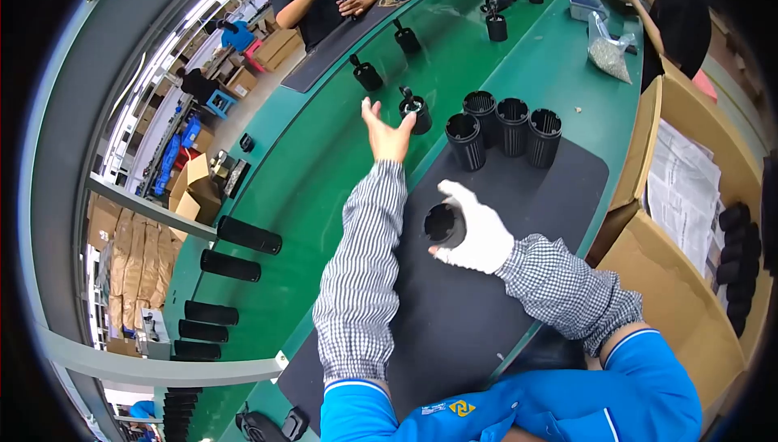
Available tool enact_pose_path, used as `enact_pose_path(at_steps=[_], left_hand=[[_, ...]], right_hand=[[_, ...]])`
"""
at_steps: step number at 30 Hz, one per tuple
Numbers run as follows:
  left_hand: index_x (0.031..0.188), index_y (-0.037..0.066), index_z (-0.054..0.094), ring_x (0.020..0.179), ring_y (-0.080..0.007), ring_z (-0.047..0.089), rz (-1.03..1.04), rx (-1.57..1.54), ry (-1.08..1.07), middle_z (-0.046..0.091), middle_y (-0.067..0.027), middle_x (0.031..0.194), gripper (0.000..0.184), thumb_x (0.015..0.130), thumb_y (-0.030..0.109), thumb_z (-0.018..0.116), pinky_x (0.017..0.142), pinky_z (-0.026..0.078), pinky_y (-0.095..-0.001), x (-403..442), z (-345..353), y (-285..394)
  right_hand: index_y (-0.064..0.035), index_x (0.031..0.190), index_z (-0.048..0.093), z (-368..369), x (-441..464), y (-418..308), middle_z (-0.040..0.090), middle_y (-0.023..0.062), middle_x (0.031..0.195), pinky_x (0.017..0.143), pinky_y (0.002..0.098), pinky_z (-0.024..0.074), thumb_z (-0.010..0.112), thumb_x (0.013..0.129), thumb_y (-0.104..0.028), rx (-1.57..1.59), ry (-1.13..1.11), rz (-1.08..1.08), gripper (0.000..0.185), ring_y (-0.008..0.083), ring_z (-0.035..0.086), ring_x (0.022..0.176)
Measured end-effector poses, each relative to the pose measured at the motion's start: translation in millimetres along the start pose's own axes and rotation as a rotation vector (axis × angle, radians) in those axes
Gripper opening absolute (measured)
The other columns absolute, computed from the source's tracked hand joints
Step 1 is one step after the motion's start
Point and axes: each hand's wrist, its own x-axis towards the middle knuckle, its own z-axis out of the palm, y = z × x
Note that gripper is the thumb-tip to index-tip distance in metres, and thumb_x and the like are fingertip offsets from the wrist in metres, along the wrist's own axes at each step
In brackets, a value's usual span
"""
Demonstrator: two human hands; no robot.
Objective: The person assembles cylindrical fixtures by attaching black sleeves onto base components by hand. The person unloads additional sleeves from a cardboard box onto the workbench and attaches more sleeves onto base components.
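My left hand (388,136), bare, stretches over the green conveyor belt with thumb and fingers spread. Its thumb is close to a small black part (418,116) with an upright piece on top; I cannot tell whether they touch. In a white glove, my right hand (482,235) is wrapped round a black ribbed cup-shaped housing (442,226), its open mouth facing up, above the dark mat (454,304). Several similar black housings stand upright at the mat's far end, among them a nearest one (466,146).
More black parts (367,76) stand along the belt. Black cylinders (249,235) lie on its left side. A cardboard box (673,272) with papers and black pieces is at my right. Beyond are a bag of small pieces (609,57) and co-workers.
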Motion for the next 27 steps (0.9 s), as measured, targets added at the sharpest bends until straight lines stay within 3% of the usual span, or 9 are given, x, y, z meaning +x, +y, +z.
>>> enact_pose_path(at_steps=[2, 6, 8, 11, 15, 22, 24, 26, 27], left_hand=[[0.146, 0.000, 0.010, 0.130, -0.0327, 0.040, -0.149, -0.182, -0.004, 0.035, -0.0257, 0.142, 0.108, 0.067, 0.021, 0.080, 0.104, 0.038, -0.0372, 25.4, 28.3, -9.9], [0.134, -0.004, 0.041, 0.115, -0.0249, 0.055, -0.186, -0.304, -0.128, 0.058, -0.0178, 0.122, 0.076, 0.071, 0.020, 0.077, 0.098, 0.043, -0.0350, 47.3, 51.6, -63.0], [0.101, -0.002, 0.066, 0.087, -0.0162, 0.064, -0.091, -0.228, -0.068, 0.069, -0.0094, 0.092, 0.029, 0.078, 0.014, 0.073, 0.083, 0.049, -0.0294, 25.5, 32.0, -36.5], [0.089, 0.000, 0.065, 0.079, -0.0105, 0.062, -0.125, -0.383, -0.041, 0.068, -0.0049, 0.085, 0.016, 0.082, 0.013, 0.072, 0.076, 0.049, -0.0261, 3.9, -4.9, -37.0], [0.095, 0.000, 0.061, 0.082, -0.0073, 0.059, -0.103, -0.452, -0.035, 0.064, -0.0018, 0.088, 0.012, 0.088, 0.009, 0.066, 0.077, 0.046, -0.0227, -57.4, -79.2, -4.4], [0.105, 0.001, 0.058, 0.098, -0.0125, 0.056, -0.155, -0.355, -0.167, 0.059, -0.0056, 0.105, 0.019, 0.087, 0.001, 0.062, 0.088, 0.045, -0.0268, -187.2, -162.2, 26.5], [0.117, 0.001, 0.053, 0.109, -0.0164, 0.053, -0.155, -0.398, -0.217, 0.054, -0.0092, 0.117, 0.035, 0.084, 0.000, 0.064, 0.095, 0.044, -0.0302, -206.6, -167.3, 19.4], [0.139, 0.004, 0.028, 0.121, -0.0235, 0.047, -0.278, -0.660, -0.244, 0.045, -0.0137, 0.131, 0.085, 0.071, 0.008, 0.079, 0.104, 0.040, -0.0357, -219.5, -167.1, 20.5], [0.139, 0.004, 0.027, 0.122, -0.0253, 0.047, -0.259, -0.536, -0.254, 0.044, -0.0146, 0.132, 0.091, 0.067, 0.011, 0.082, 0.104, 0.039, -0.0363, -223.0, -164.3, 17.7]], right_hand=[[-0.0112, 0.139, 0.032, -2.4, 3.0, -7.9, 0.060, 0.0174, 0.116, 0.091, 0.0401, 0.0494, 0.079, 0.066, -0.027, -0.060, -0.072, 0.047, 0.088, 0.0337, 0.062, 0.103], [-0.0120, 0.134, 0.039, -5.0, 11.2, -15.7, 0.057, 0.0143, 0.121, 0.094, 0.0397, 0.0475, 0.076, 0.067, -0.027, -0.097, -0.228, 0.171, 0.078, 0.0336, 0.059, 0.107], [-0.0113, 0.132, 0.041, -1.5, 9.2, -7.5, 0.055, 0.0142, 0.123, 0.095, 0.0395, 0.0465, 0.077, 0.067, -0.027, -0.094, -0.180, 0.126, 0.076, 0.0332, 0.057, 0.110], [-0.0079, 0.131, 0.042, 3.6, 5.7, 1.4, 0.053, 0.0153, 0.126, 0.098, 0.0384, 0.0443, 0.078, 0.066, -0.028, -0.061, -0.122, 0.066, 0.077, 0.0322, 0.054, 0.116], [-0.0057, 0.133, 0.040, 3.8, 2.7, 6.1, 0.052, 0.0163, 0.126, 0.100, 0.0382, 0.0432, 0.078, 0.067, -0.026, -0.024, -0.100, 0.025, 0.079, 0.0329, 0.053, 0.117], [-0.0069, 0.136, 0.037, 5.3, -4.0, -2.6, 0.049, 0.0169, 0.131, 0.104, 0.0379, 0.0398, 0.077, 0.069, -0.017, -0.035, -0.117, 0.022, 0.079, 0.0329, 0.049, 0.121], [-0.0070, 0.138, 0.036, 7.2, -4.7, -2.4, 0.048, 0.0163, 0.132, 0.105, 0.0373, 0.0396, 0.078, 0.068, -0.018, -0.061, -0.121, 0.017, 0.082, 0.0322, 0.049, 0.122], [-0.0076, 0.138, 0.036, 8.3, -5.5, -2.9, 0.047, 0.0159, 0.133, 0.105, 0.0368, 0.0395, 0.078, 0.068, -0.018, -0.088, -0.123, 0.015, 0.083, 0.0316, 0.049, 0.123], [-0.0123, 0.139, 0.037, 8.5, -5.7, -4.9, 0.052, 0.0151, 0.126, 0.101, 0.0374, 0.0424, 0.078, 0.068, -0.020, -0.085, -0.115, -0.021, 0.082, 0.0318, 0.052, 0.117]])
